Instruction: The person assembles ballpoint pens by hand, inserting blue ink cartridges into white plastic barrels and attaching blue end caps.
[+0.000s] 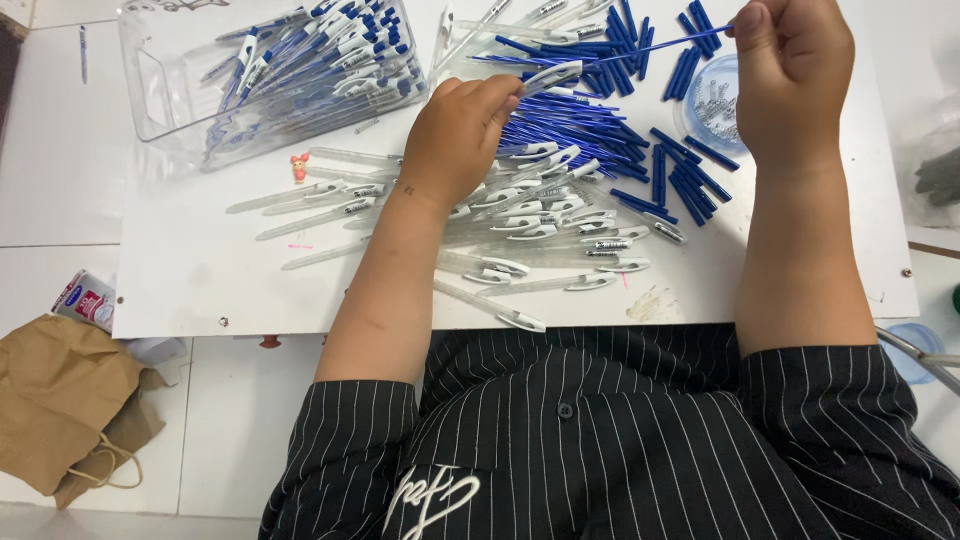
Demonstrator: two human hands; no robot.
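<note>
My left hand (460, 135) pinches a clear pen barrel with a white clip (552, 75) over the white board (190, 270). My right hand (790, 75) holds one end of a thin blue refill (650, 48), whose other end points into that barrel. Beneath the hands lie a heap of clear barrels with white clips (545, 220) and a heap of loose blue refills (590, 130). Short blue caps (685, 180) are scattered to the right.
A clear plastic bin (150, 90) at the top left holds several assembled pens. A round clear dish of small metal springs (712, 100) sits near my right hand. A brown paper bag (60, 400) lies on the floor at the left. A tiny pink figure (299, 167) rests on the board.
</note>
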